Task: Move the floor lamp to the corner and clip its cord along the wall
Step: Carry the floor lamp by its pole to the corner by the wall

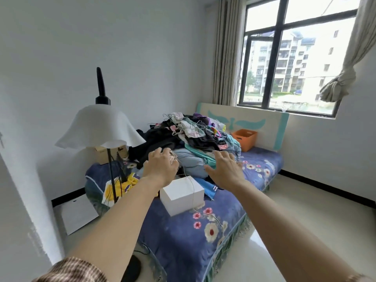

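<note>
The floor lamp point(100, 127) stands at the left beside the bed, with a white wavy shade, a thin black pole and a round black base point(132, 268) on the floor. A thin white cord point(193, 192) runs from my left hand down over a white box point(181, 197) and across the bedspread. My left hand point(161, 165) is closed around a bunch of that thin cord above the bed. My right hand point(223, 170) hovers beside it with fingers spread, holding nothing.
A bed with a blue flowered cover point(193, 231) fills the middle, piled with clothes point(189, 133). An orange bin point(244, 139) sits by the headboard. A white panel point(78, 213) leans on the left wall. Tiled floor point(305, 220) lies to the right, under the window point(289, 55).
</note>
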